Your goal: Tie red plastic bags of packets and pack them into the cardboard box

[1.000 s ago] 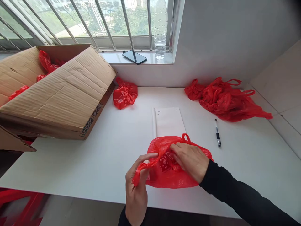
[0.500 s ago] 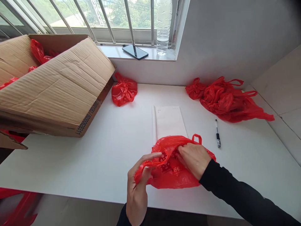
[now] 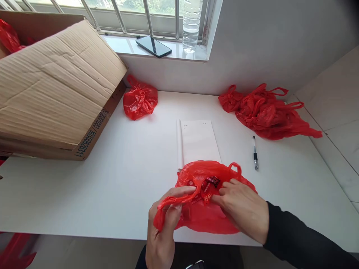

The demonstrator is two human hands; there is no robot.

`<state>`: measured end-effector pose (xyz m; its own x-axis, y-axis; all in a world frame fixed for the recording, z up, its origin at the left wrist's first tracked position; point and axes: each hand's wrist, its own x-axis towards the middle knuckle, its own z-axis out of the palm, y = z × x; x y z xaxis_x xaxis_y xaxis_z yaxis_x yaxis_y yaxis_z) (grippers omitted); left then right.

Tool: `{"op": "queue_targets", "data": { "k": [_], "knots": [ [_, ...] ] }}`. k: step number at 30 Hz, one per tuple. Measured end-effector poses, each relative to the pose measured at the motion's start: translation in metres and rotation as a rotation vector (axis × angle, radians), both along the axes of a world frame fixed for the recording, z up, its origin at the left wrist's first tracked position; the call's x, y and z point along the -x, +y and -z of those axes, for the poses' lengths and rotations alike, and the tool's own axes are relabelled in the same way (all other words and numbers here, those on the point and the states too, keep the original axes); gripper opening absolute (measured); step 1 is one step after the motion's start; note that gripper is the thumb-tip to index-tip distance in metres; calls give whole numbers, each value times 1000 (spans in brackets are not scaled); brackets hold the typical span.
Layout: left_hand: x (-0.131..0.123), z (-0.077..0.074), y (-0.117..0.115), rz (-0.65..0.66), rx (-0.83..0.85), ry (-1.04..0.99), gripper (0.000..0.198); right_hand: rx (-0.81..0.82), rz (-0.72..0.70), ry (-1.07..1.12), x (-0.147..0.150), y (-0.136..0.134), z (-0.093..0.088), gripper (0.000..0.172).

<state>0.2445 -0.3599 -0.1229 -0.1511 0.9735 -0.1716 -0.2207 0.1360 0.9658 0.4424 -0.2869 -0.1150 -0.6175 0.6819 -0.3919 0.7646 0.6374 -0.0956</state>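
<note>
A red plastic bag (image 3: 207, 222) lies near the front of the white table with its mouth gaping. My left hand (image 3: 164, 220) grips the bag's gathered rim and handle at the left, thumb below and fingers above. Small red packets (image 3: 206, 197) and a shiny dark red wrapper (image 3: 213, 181) show inside the opening. My right hand (image 3: 242, 205) is at the right side of the mouth, fingers curled, its thumb side by the red packets. Whatever is between those fingers is hidden. Partly under the bag lies a white notebook (image 3: 199, 142).
A cardboard box (image 3: 61, 86) with red bags inside stands at the left. A tied red bag (image 3: 140, 98) sits beside it. More red bags (image 3: 269, 112) lie at the back right, behind a pen (image 3: 255, 153). A phone (image 3: 153, 46) and water bottle (image 3: 192, 26) rest on the windowsill.
My right hand has drawn back from deeper in the bag toward its right side. The dark red wrapper now shows in the mouth. My left hand keeps its grip; the view has tilted down.
</note>
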Motion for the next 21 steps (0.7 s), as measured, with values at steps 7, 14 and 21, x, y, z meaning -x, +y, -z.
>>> {"op": "queue_targets", "data": {
  "k": [7,14,21],
  "knots": [
    [2,-6,-1,28,44,233,46,-89,70,330,-19,-12,-14,26],
    [-7,-12,-2,-4,55,312,45,-80,165,77,-31,-12,-2,27],
    [-8,-7,-26,-29,-82,532,52,-413,271,345,-47,-10,-5,51]
  ]
}}
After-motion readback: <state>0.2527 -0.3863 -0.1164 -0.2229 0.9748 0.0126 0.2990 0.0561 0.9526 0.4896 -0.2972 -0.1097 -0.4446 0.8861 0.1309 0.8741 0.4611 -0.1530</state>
